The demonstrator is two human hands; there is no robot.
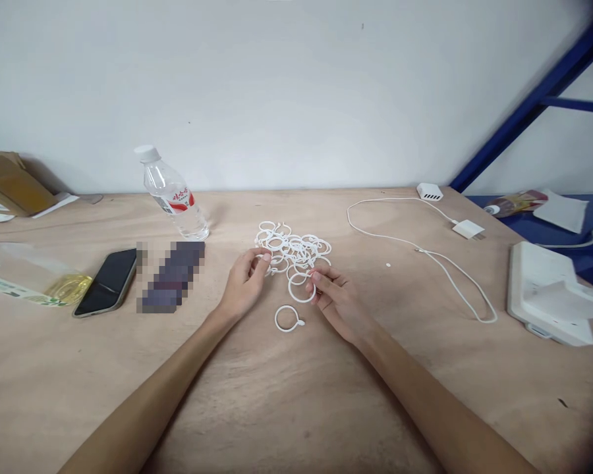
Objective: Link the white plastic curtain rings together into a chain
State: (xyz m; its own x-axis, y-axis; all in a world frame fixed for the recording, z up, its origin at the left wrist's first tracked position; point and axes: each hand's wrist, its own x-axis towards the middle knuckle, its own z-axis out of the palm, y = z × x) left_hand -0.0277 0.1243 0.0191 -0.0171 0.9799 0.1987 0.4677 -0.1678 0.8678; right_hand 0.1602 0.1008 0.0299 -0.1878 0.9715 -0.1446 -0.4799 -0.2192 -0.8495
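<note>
A heap of white plastic curtain rings (301,249), several of them with a small tab or hook, lies tangled on the wooden table. My right hand (338,299) pinches one white curtain ring (290,294) between thumb and fingers at the heap's near right edge. At the left edge of the heap is my left hand (244,283), thumb and fingers curled together against the rings. Whatever its fingertips may grip is hidden. A single curtain ring (275,318) with a round tab lies flat, apart from the heap, nearer to me between my forearms.
To the left stand a water bottle (180,204), a phone (107,282) and an oil-like bottle (24,275) lying down. A white cable (445,262), a charger (468,228), a USB hub (429,191) and a white device (541,263) are on the right. Behind is a wall.
</note>
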